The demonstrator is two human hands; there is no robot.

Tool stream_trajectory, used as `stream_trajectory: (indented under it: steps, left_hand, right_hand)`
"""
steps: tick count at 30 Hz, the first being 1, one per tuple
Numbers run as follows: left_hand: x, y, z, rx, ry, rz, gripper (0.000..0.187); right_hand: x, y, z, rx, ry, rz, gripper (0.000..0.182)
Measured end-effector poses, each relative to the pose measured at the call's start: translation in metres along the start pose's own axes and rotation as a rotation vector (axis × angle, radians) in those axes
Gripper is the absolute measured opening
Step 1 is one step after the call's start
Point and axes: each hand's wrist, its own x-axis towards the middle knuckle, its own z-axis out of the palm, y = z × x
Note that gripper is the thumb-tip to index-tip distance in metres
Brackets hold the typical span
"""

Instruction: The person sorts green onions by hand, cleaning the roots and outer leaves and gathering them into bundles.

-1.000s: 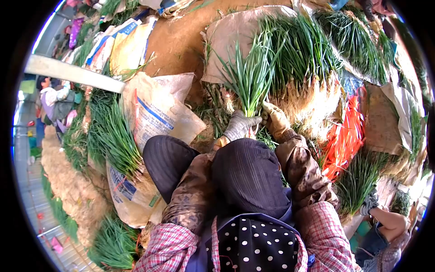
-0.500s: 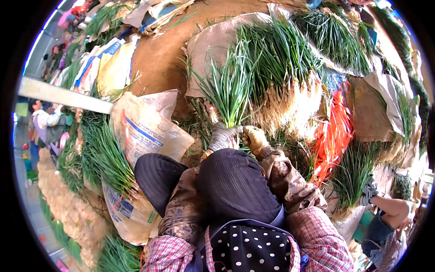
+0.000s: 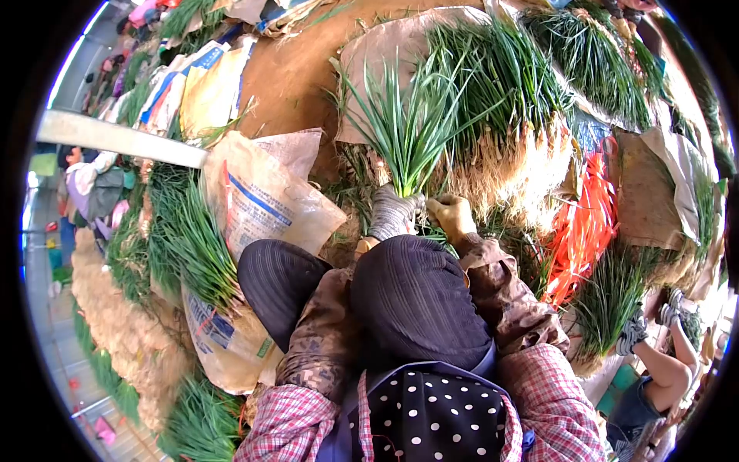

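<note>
My left hand (image 3: 393, 212), in a grey glove, is closed around the lower stems of a bunch of green onions (image 3: 408, 138), its leaves fanning upward. Just to the right, my right hand (image 3: 453, 215) wears a yellowish glove. Its fingers are curled close to the bunch's base, and whatever they may pinch is too small to make out. My knee (image 3: 419, 300) hides the bunch's lower end. Beyond both hands lies a large pile of green onions (image 3: 500, 85) with pale, stringy roots facing me.
Red plastic strips (image 3: 581, 231) hang in a heap on the right. Printed sacks (image 3: 262, 200) lie at left, beside more green onions (image 3: 196, 246). A pale bar (image 3: 123, 140) crosses the upper left. Another person's gloved hand (image 3: 633, 333) touches a bunch at lower right.
The view has shifted, so most things sit further right and higher. My right hand has drawn slightly away from the bunch. At lower right, the other person's second gloved hand has come into sight.
</note>
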Motion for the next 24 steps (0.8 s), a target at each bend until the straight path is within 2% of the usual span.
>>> stream_trajectory:
  steps: [2, 3, 4, 6, 7, 8, 9, 10, 12, 14, 15, 16, 18, 20, 22, 24]
  left_hand:
    - [0.005, -0.003, -0.004, -0.154, -0.001, 0.060, 0.026]
    - [0.006, -0.004, -0.007, -0.148, 0.011, 0.152, 0.018]
    - [0.006, -0.007, -0.008, -0.286, 0.019, 0.300, 0.016]
    - [0.008, -0.002, -0.012, -0.275, 0.017, 0.123, 0.021]
    - [0.013, -0.006, -0.010, -0.336, 0.013, 0.155, 0.016]
    - [0.012, -0.007, -0.010, -0.329, 0.010, 0.091, 0.015]
    - [0.011, -0.005, -0.011, -0.321, 0.007, 0.031, 0.014]
    - [0.010, -0.003, -0.012, -0.312, 0.004, -0.026, 0.013]
    - [0.008, -0.005, -0.010, -0.396, -0.027, -0.056, 0.016]
    - [0.016, -0.020, -0.014, -0.492, -0.154, 0.081, 0.017]
    - [0.011, -0.021, -0.015, -0.600, -0.195, -0.004, 0.017]
    - [0.013, -0.024, -0.017, -0.527, -0.191, 0.016, 0.017]
    - [0.018, -0.021, -0.013, -0.360, -0.088, -0.074, 0.016]
    - [0.017, -0.024, -0.010, -0.348, -0.051, -0.091, 0.016]
    - [0.016, -0.023, -0.008, -0.300, -0.034, -0.085, 0.016]
    - [0.020, -0.024, -0.004, -0.271, -0.037, -0.092, 0.015]
  right_hand:
    - [0.004, 0.024, -0.013, -0.846, -0.071, -0.230, 0.027]
    - [-0.004, 0.026, -0.017, -1.006, -0.196, -0.119, 0.031]
    - [-0.009, 0.028, -0.020, -1.146, -0.342, 0.072, 0.031]
    - [-0.011, 0.025, -0.020, -1.238, -0.414, 0.037, 0.036]
    - [-0.002, 0.034, -0.017, -1.146, -0.235, -0.057, 0.039]
    - [0.009, 0.042, -0.015, -1.047, -0.058, -0.149, 0.043]
    - [0.016, 0.037, -0.012, -0.843, 0.021, -0.208, 0.044]
    - [0.026, 0.031, -0.005, -0.822, 0.113, -0.191, 0.042]
    - [0.070, 0.056, -0.002, -0.835, 0.093, -0.088, 0.043]
    - [0.092, 0.062, 0.000, -0.676, -0.114, 0.125, 0.044]
    - [0.092, 0.064, -0.001, -0.626, -0.108, 0.104, 0.039]
    - [0.088, 0.070, -0.002, -0.577, -0.103, 0.086, 0.035]
    - [0.081, 0.077, -0.002, -0.535, -0.109, -0.107, 0.017]
    - [0.068, 0.074, -0.003, -0.448, -0.198, -0.043, 0.020]
    - [0.106, 0.128, -0.006, -0.337, 0.023, -0.358, 0.025]
    - [0.118, 0.113, 0.001, -0.315, 0.087, -0.372, 0.031]
